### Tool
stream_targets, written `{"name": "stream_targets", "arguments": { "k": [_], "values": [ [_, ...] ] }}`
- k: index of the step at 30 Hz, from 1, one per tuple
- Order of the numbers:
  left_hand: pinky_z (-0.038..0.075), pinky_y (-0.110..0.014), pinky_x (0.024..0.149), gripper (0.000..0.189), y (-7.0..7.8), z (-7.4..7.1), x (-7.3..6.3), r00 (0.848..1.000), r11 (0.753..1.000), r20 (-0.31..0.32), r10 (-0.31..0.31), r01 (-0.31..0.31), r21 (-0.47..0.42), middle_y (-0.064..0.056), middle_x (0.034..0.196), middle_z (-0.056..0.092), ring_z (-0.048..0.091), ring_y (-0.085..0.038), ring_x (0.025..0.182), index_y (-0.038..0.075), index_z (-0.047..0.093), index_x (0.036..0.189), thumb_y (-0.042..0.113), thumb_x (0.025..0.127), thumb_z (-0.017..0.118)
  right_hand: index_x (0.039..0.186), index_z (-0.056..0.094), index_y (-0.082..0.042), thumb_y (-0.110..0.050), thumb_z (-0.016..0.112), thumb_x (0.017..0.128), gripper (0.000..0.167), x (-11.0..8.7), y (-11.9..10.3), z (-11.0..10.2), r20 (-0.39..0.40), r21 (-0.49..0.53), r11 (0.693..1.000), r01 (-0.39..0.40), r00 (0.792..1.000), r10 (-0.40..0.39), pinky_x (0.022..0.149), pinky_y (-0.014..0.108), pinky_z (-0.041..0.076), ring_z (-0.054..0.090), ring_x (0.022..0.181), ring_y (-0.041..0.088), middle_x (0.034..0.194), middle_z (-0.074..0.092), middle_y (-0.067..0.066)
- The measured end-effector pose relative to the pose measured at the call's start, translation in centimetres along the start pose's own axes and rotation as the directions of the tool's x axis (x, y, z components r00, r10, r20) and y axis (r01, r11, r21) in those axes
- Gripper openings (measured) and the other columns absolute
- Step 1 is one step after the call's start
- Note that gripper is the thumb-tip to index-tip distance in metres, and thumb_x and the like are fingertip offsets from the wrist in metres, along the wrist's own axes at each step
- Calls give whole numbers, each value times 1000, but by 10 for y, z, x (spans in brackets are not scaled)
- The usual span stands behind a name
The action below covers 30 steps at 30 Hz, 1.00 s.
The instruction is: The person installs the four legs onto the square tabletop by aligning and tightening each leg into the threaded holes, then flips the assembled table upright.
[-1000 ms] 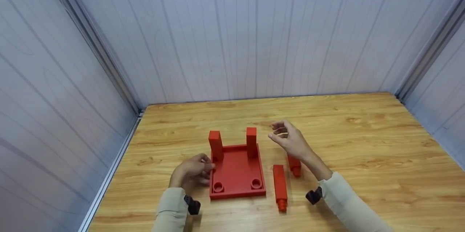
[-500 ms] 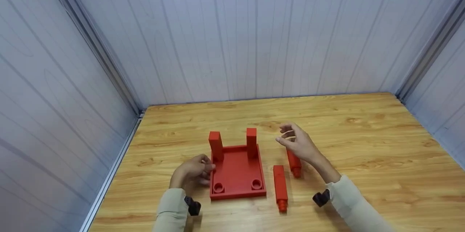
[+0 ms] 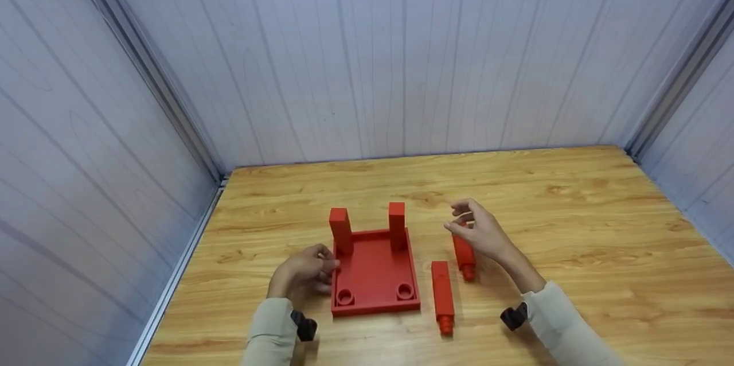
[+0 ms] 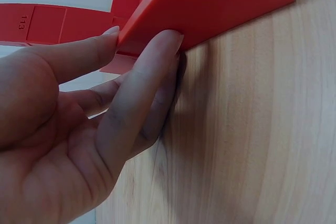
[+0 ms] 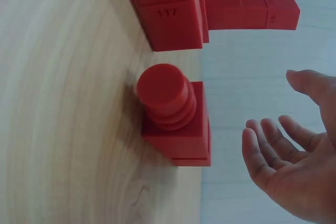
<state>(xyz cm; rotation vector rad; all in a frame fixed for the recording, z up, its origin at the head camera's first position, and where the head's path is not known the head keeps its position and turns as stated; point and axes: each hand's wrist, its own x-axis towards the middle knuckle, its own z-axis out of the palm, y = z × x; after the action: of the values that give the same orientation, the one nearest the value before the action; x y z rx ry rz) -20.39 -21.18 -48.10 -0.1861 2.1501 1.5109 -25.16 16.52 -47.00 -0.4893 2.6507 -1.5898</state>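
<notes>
A red tray-like base (image 3: 375,268) lies on the table with a raised rim. Two square red posts, the left post (image 3: 340,228) and the right post (image 3: 397,222), stand upright in its far corners. Round sockets show in the near corners. At the left side, my left hand (image 3: 304,267) holds the base, thumb at the rim and fingers against the outer wall (image 4: 210,9). My right hand (image 3: 480,234), fingers loosely bent and holding nothing, hovers over the far end of a lying red post (image 3: 464,254). That post's threaded end (image 5: 163,90) faces me.
Another loose red post (image 3: 442,294) lies between the base and the right-hand post, its threaded end toward me. The wood-grain table (image 3: 573,228) meets a pale panel wall (image 3: 401,56) at the back. Side walls rise at left and right.
My right hand has moved right and a little toward me, away from the upright right post and over the lying post. The left hand and the base have stayed put.
</notes>
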Motion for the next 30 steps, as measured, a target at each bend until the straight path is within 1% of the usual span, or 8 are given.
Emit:
{"name": "stream_targets", "arguments": {
  "k": [3, 10, 14, 19, 21, 25, 30],
  "values": [
    [59, -35, 66, 19, 0, 0, 0, 1000, 1000, -3, 3, -3, 5, -11, 89, 59, 61, -20, 75, 2, 49, 109, 12, 95, 57, 127, 50, -4, -27, 68, 90, 47, -1, 3, -1, 6, -19, 1000, -8, 1000, 9, 86, 40, 52, 58, 104, 29, 120, 54, 20],
    [60, -36, 67, 19, 1, 1, 0, 1000, 1000, -5, -10, 9, -7, -11, 87, 60, 61, -21, 75, 3, 48, 109, 13, 95, 57, 130, 45, -3, -26, 68, 89, 52, -3, 10, -5, 44, -53, 996, -69, 996, 72, 85, 37, 51, 55, 107, 30, 124, 50, 21],
    [59, -37, 67, 19, 1, 1, -1, 1000, 1000, -9, -3, 3, -4, -11, 88, 59, 61, -21, 74, 3, 48, 109, 13, 96, 57, 128, 45, -1, -24, 69, 89, 51, -4, 11, -7, 34, -71, 993, -96, 995, 99, 83, 38, 50, 54, 107, 32, 123, 51, 22],
    [59, -38, 66, 19, 1, 1, 0, 1000, 1000, -13, 0, 0, -4, -11, 90, 57, 60, -21, 74, 3, 48, 108, 13, 95, 57, 128, 43, 3, -23, 69, 88, 55, -5, 14, -8, 20, -125, 982, -140, 989, 143, 84, 41, 50, 54, 107, 33, 120, 52, 22],
    [59, -38, 65, 19, 1, 2, 0, 1000, 1000, -14, 2, -2, -2, -11, 89, 57, 60, -22, 74, 3, 48, 108, 13, 95, 57, 128, 42, 5, -24, 69, 88, 56, -5, 16, -9, 27, -143, 978, -151, 987, 156, 83, 40, 49, 54, 105, 32, 118, 52, 22],
    [59, -37, 65, 19, 1, 2, 0, 1000, 1000, -15, 4, -4, 4, -11, 88, 57, 60, -21, 74, 3, 49, 108, 13, 95, 57, 127, 40, 7, -25, 69, 88, 58, -6, 17, -9, 58, -154, 971, -183, 979, 194, 76, 34, 47, 53, 94, 27, 111, 51, 21],
    [59, -36, 65, 19, 0, 2, 0, 1000, 1000, -11, 3, -3, -1, -11, 89, 58, 60, -21, 74, 3, 48, 108, 13, 95, 57, 128, 37, 5, -29, 70, 88, 62, -6, 17, -7, 89, -152, 950, -273, 953, 289, 66, 27, 47, 53, 83, 19, 107, 55, 17]
  ]
}}
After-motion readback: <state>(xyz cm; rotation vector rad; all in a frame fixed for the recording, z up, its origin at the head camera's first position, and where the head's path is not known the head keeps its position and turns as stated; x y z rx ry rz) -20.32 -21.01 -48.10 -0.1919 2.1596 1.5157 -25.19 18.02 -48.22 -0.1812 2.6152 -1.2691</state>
